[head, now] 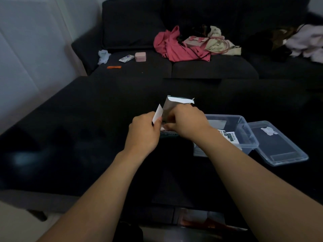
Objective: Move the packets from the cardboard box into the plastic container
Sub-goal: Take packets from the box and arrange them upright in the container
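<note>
Both forearms reach forward over the dark table (73, 137), and the action is at the cardboard box (170, 109), standing in the middle of the tabletop. Left hand (144, 132) is closed on the box's near-left side, thumb and fingers pinching a white flap (157, 114) aside. Right hand (187, 122) comes over the box's near edge with fingers curled down into the opening; they look to be closing on a packet, but whether one is actually held I cannot tell, the fingertips are hidden.

Just right of the box sits the plastic container (244, 130), open, and a printed packet (228, 137) already lies in it, so by my reading the job is under way but not finished. How many remain in the box is hidden.

Beyond the container, further right of the box, its clear lid (281, 156) rests flat on the table, close to the container wall. The short hop from box to container looks unobstructed; left of the box the table is wide and bare.

Far behind the box, a dark sofa (201, 67) carries clothes (176, 46).
</note>
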The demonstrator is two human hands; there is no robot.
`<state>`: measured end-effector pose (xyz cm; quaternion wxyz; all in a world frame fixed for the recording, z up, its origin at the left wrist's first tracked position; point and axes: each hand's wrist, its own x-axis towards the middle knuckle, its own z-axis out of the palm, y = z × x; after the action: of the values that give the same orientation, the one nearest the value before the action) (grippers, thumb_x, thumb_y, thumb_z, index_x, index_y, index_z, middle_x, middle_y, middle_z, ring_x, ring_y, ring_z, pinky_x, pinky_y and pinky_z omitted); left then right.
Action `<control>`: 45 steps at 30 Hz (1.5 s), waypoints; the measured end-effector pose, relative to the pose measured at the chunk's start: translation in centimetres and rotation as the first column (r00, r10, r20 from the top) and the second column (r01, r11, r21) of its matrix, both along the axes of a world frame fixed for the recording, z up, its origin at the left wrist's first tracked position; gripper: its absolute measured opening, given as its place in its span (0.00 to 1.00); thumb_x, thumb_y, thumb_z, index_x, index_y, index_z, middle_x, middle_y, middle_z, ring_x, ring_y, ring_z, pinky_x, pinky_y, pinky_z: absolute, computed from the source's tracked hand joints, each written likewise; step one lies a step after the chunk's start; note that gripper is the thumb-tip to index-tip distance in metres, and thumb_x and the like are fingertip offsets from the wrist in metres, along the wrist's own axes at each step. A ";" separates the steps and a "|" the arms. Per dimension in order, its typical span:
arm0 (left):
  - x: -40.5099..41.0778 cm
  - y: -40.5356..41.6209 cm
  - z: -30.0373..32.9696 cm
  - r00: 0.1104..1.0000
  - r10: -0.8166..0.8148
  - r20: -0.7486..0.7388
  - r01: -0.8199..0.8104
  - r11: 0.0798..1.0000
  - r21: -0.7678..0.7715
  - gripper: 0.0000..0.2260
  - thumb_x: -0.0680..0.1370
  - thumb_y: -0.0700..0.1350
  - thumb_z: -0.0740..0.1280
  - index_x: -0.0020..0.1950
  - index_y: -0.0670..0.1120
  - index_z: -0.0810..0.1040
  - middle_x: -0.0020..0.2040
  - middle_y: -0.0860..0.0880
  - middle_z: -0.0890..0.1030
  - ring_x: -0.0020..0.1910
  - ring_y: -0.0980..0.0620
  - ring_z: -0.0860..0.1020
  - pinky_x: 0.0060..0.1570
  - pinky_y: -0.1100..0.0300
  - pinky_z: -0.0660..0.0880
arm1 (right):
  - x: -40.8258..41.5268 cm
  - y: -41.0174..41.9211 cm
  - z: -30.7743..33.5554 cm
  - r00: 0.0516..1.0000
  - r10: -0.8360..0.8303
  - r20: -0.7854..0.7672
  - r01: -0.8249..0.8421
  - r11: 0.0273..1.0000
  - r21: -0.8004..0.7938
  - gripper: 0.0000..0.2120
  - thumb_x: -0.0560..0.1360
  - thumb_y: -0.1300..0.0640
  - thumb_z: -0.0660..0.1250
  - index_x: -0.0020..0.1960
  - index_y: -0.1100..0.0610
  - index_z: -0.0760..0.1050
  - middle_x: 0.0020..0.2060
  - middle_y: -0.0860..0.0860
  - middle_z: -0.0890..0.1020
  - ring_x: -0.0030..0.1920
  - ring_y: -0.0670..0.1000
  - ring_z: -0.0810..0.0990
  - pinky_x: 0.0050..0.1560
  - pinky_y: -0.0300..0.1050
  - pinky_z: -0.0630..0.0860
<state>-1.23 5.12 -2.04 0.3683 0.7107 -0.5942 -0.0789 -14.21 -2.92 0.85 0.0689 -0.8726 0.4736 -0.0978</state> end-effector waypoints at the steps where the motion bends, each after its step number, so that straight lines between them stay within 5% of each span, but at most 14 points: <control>1: 0.0 0.0 0.0 1.000 0.004 0.004 -0.004 1.000 0.001 0.09 0.84 0.48 0.63 0.46 0.49 0.78 0.39 0.55 0.78 0.37 0.58 0.77 0.33 0.67 0.66 | 0.0 0.0 0.0 1.000 0.001 -0.006 -0.001 1.000 -0.019 0.13 0.75 0.43 0.70 0.54 0.51 0.82 0.46 0.51 0.82 0.43 0.52 0.79 0.41 0.45 0.72; 12: -0.2 0.2 0.6 1.000 -0.018 -0.007 0.018 0.999 0.047 0.07 0.84 0.49 0.62 0.49 0.52 0.77 0.41 0.56 0.77 0.39 0.61 0.77 0.34 0.69 0.68 | -0.4 -0.4 0.2 0.999 0.011 0.043 -0.014 0.997 0.073 0.21 0.67 0.34 0.73 0.49 0.49 0.82 0.44 0.47 0.83 0.44 0.49 0.81 0.45 0.48 0.80; 17: -0.3 0.2 0.7 1.000 -0.014 -0.004 0.014 0.998 0.059 0.07 0.84 0.49 0.62 0.52 0.51 0.78 0.43 0.55 0.79 0.41 0.59 0.78 0.35 0.68 0.68 | -0.8 -0.6 0.6 0.995 0.070 0.068 -0.080 0.982 0.168 0.19 0.69 0.39 0.75 0.52 0.50 0.82 0.48 0.47 0.84 0.47 0.48 0.81 0.50 0.50 0.81; 23: -0.3 0.3 0.7 0.998 0.012 0.058 -0.014 0.999 0.034 0.09 0.84 0.48 0.62 0.45 0.51 0.75 0.37 0.55 0.75 0.34 0.59 0.75 0.28 0.69 0.68 | -0.4 -0.7 0.3 0.995 0.098 -0.015 -0.097 0.993 0.060 0.17 0.73 0.42 0.73 0.56 0.51 0.81 0.49 0.51 0.82 0.48 0.53 0.81 0.49 0.50 0.80; 26: -0.3 0.2 0.5 0.998 0.016 0.057 -0.017 1.000 0.020 0.10 0.84 0.49 0.62 0.46 0.48 0.77 0.39 0.54 0.79 0.38 0.56 0.79 0.33 0.66 0.70 | -0.5 -0.8 0.0 0.995 0.098 0.002 -0.098 0.995 -0.007 0.11 0.75 0.45 0.71 0.52 0.50 0.82 0.48 0.52 0.82 0.47 0.54 0.81 0.46 0.48 0.78; 30: -0.1 0.1 0.2 0.999 0.019 0.042 -0.021 0.999 0.030 0.09 0.84 0.49 0.62 0.48 0.48 0.78 0.42 0.52 0.80 0.41 0.55 0.80 0.34 0.64 0.72 | -0.9 -1.2 0.4 0.988 0.143 0.062 -0.149 0.982 0.112 0.06 0.75 0.46 0.72 0.47 0.48 0.81 0.46 0.49 0.83 0.46 0.51 0.82 0.47 0.48 0.80; 36: -0.3 0.0 0.5 0.999 0.010 0.051 -0.012 0.999 0.053 0.08 0.84 0.49 0.62 0.49 0.48 0.78 0.43 0.53 0.79 0.41 0.55 0.79 0.34 0.66 0.69 | -1.1 -1.7 0.5 0.986 0.155 0.060 -0.165 0.961 0.224 0.16 0.72 0.50 0.76 0.59 0.48 0.81 0.52 0.48 0.83 0.49 0.48 0.82 0.51 0.47 0.81; 42: -0.7 0.2 0.8 0.997 0.004 0.076 -0.007 1.000 0.028 0.09 0.84 0.50 0.62 0.50 0.47 0.79 0.44 0.52 0.80 0.43 0.55 0.81 0.40 0.57 0.79 | -0.9 -1.5 -0.1 0.995 0.060 0.082 -0.074 0.981 0.177 0.13 0.71 0.44 0.75 0.52 0.48 0.83 0.48 0.48 0.84 0.48 0.50 0.82 0.51 0.51 0.81; 45: -0.7 0.1 0.7 0.997 0.022 0.069 -0.024 0.999 0.035 0.09 0.84 0.50 0.62 0.49 0.48 0.78 0.44 0.52 0.80 0.42 0.55 0.80 0.37 0.61 0.75 | -1.1 -1.7 -0.2 0.988 -0.012 0.156 -0.021 0.977 0.213 0.10 0.68 0.44 0.77 0.45 0.48 0.84 0.44 0.48 0.85 0.45 0.50 0.83 0.48 0.51 0.82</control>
<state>-1.96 5.23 -1.31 0.3360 0.7262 -0.5966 -0.0608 -15.27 -4.66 0.64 0.1993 -0.8509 0.4725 -0.1142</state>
